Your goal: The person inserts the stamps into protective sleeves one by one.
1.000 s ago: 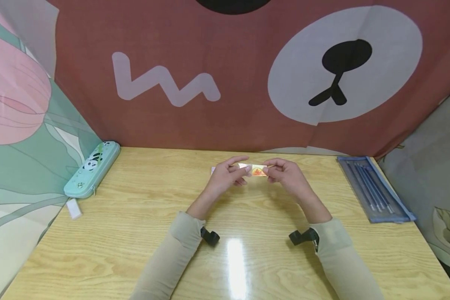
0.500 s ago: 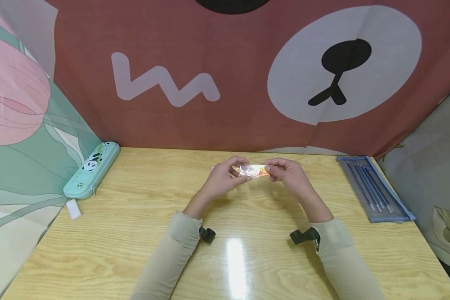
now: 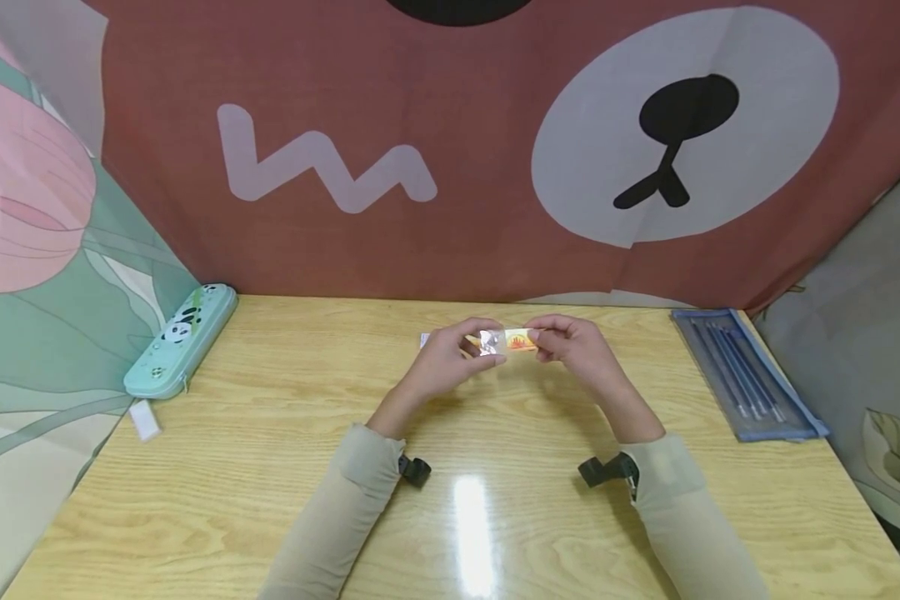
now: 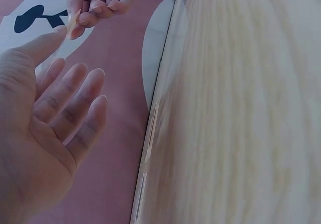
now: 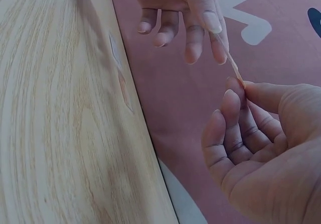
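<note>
A small flat packet [image 3: 521, 339] with a shiny clear left end and a yellow-and-red printed right end is held level above the far part of the table. Its exact kind is unclear. My left hand [image 3: 442, 360] pinches the clear end between thumb and index finger, the other fingers spread loosely in the left wrist view. At the printed end, my right hand [image 3: 579, 354] pinches with thumb and index finger. Edge-on, the packet [image 5: 232, 63] looks like a thin strip in the right wrist view, spanning both hands.
Two thin flat pieces [image 5: 124, 91] lie near the table's far edge, mostly behind my left hand in the head view. A mint panda pencil case [image 3: 182, 342] and white eraser-like block [image 3: 145, 420] sit left. A blue mesh pouch of pencils [image 3: 746, 375] lies right.
My left thumb has shifted off the packet's face to its lower edge, so more of the clear end shows. The right hand keeps its pinch almost in place.
</note>
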`<state>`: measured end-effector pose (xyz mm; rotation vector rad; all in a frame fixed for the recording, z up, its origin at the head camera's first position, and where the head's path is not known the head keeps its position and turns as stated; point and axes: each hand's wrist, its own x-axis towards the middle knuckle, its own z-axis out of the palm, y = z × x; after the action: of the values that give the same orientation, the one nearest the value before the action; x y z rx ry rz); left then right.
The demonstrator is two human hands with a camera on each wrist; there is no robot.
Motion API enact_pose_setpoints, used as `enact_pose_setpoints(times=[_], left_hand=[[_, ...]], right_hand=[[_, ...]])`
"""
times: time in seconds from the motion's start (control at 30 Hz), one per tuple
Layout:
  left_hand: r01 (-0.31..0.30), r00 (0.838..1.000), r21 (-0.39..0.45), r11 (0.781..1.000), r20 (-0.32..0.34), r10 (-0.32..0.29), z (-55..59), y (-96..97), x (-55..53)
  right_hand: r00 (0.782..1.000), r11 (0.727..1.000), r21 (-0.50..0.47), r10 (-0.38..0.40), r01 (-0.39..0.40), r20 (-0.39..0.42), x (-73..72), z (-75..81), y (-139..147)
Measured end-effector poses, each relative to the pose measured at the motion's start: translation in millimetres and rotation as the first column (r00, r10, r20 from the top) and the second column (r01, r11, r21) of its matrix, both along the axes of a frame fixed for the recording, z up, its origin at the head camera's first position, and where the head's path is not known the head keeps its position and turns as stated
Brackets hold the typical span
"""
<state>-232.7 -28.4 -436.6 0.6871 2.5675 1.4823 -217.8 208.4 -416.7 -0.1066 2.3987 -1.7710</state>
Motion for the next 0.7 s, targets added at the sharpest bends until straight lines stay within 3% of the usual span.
enact_pose_setpoints(times=[0.7], left_hand=[[0.002, 1.0, -0.045, 0.999, -0.028, -0.003, -0.9, 1.7, 2.9]], right_hand=[[1.0, 1.0, 0.006, 0.002, -0.002, 0.014, -0.7, -2.8, -2.8]])
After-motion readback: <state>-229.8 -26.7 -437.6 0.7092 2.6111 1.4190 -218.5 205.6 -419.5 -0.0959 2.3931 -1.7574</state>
